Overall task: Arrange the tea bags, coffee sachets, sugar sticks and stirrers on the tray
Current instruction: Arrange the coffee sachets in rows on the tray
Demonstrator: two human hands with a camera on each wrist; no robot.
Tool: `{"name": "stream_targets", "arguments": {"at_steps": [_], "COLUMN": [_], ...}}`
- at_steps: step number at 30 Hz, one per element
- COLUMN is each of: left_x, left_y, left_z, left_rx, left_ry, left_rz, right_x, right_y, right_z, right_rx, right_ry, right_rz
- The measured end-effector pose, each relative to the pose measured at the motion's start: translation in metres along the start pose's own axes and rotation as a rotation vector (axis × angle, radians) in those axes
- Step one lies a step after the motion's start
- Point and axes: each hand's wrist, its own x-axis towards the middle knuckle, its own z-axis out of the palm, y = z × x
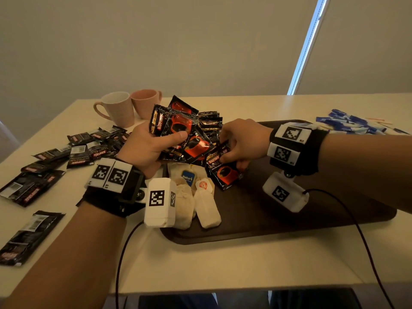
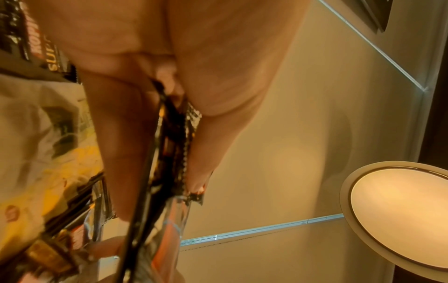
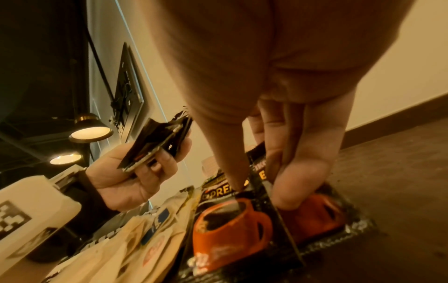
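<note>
Coffee sachets [image 1: 182,130]: fanned bundle clamped in left hand [image 1: 145,150], thumb across the front, held above the tray [image 1: 312,208]. Right hand [image 1: 240,143] curled, pinching one sachet [image 1: 223,172] standing on the tray beside the tea bags [image 1: 200,197]. Risk: slick foil (loosely stacked) slipping out and scattering. Risk: tea bags knocked askew. More sachets [image 1: 73,150] lying loose on the table, left of the tray.
</note>
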Motion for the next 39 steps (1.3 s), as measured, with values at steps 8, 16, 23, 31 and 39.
{"name": "stream_targets", "arguments": {"at_steps": [8, 16, 23, 31, 39], "left_x": [0.001, 0.001, 0.003, 0.003, 0.003], "left_y": [0.003, 0.003, 0.001, 0.001, 0.001], "left_z": [-0.004, -0.006, -0.014, -0.017, -0.017], "left_rx": [-0.077, -0.078, -0.064, -0.013, -0.014], "left_ry": [0.035, 0.026, 0.070, 0.043, 0.054], "left_rz": [0.001, 0.015, -0.021, -0.024, -0.018], "right_x": [0.000, -0.005, -0.008, -0.011, -0.007], "right_y": [0.019, 0.020, 0.018, 0.015, 0.006], "right_z": [-0.008, -0.005, -0.007, -0.005, 0.002], "right_rx": [-0.060, 0.215, 0.458, 0.524, 0.404], "right_ry": [0.037, -0.087, -0.034, -0.082, -0.134], "right_rz": [0.081, 0.212, 0.192, 0.233, 0.236]}}
